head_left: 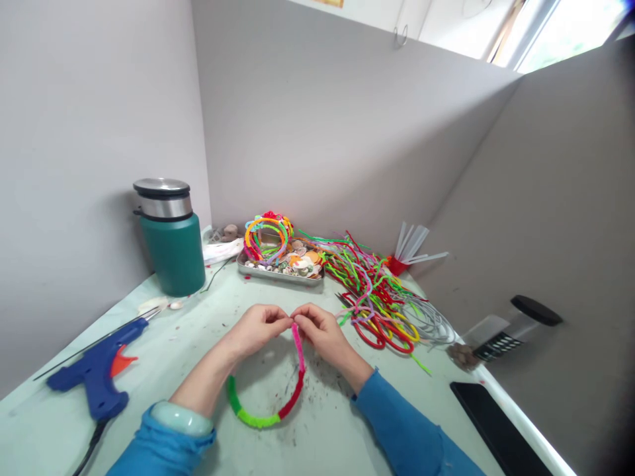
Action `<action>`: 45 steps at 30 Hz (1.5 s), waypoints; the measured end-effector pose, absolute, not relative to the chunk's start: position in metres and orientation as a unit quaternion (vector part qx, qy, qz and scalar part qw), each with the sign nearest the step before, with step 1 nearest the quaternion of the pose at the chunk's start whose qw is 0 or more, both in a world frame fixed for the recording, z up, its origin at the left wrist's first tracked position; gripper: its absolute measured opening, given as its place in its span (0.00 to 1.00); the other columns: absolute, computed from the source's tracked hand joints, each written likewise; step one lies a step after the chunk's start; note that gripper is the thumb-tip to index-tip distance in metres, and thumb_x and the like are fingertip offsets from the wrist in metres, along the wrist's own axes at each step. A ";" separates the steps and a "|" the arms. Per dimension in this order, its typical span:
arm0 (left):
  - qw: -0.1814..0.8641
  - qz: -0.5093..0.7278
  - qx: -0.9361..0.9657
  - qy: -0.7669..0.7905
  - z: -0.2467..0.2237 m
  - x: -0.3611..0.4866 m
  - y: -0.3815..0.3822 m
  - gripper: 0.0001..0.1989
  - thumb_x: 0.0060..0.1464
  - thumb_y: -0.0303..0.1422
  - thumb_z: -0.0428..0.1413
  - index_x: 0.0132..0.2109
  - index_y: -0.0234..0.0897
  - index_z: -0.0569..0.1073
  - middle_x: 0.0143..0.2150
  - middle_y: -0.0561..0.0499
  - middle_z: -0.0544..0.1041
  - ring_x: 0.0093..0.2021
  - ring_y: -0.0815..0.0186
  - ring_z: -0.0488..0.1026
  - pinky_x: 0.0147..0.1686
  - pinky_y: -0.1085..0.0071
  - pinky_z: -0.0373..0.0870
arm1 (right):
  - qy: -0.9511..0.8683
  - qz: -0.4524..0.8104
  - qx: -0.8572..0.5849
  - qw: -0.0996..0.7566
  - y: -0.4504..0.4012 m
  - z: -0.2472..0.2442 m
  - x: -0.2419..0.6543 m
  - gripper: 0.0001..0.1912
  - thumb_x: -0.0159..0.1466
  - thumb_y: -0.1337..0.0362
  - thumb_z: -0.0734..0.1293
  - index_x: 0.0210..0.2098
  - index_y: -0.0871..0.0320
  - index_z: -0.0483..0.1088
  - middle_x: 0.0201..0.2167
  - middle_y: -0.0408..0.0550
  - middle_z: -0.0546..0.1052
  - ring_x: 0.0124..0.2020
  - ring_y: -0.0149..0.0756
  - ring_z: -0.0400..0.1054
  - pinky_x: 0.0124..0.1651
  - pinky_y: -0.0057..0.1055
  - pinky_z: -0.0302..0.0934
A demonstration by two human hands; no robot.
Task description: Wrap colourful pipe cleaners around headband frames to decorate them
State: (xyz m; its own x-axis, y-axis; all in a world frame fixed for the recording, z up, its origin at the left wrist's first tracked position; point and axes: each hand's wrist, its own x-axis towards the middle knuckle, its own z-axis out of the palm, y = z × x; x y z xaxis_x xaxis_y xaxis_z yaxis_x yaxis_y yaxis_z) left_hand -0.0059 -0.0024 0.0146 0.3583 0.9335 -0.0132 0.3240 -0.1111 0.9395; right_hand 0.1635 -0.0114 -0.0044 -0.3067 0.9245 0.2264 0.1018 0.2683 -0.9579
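The right hand (322, 330) is pinching the pink end of the ring (258, 422) between thumb and fingertips, and the left hand (260, 327) is meeting it there, its own thumb and forefinger closing on the same spot. The ring is hanging from that pinch at its one o'clock, looping toward the person, though I'm not making out whether it is touching the table (268, 456). It is looking fuzzy and rounded: pink is running from one to three, deep red from three to five, bright lime from five to seven, darker green from seven to nine. The left hand and forearm are hiding the rest.

From the hands, a tray (282, 276) is sitting at twelve, carrying shells (302, 264) and a stack of colourful hoops (268, 235). Fuzzy wires (357, 268) are sprawling at two, with red-handled scissors (381, 332) lying at three. A black slab (496, 426) is resting at four, a blue glue gun (99, 377) is lying between eight and nine, and a green bottle (173, 254) is standing at ten.
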 end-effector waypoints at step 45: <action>0.440 0.367 0.618 0.538 0.020 -0.019 0.004 0.15 0.42 0.44 0.54 0.26 0.34 0.72 0.16 0.57 0.63 0.18 0.73 0.54 0.19 0.76 0.48 | -0.711 0.471 -0.439 0.283 -0.005 0.007 0.186 0.14 0.58 0.58 0.63 0.27 0.62 0.73 0.13 0.39 0.64 0.15 0.23 0.54 0.18 0.21 0.46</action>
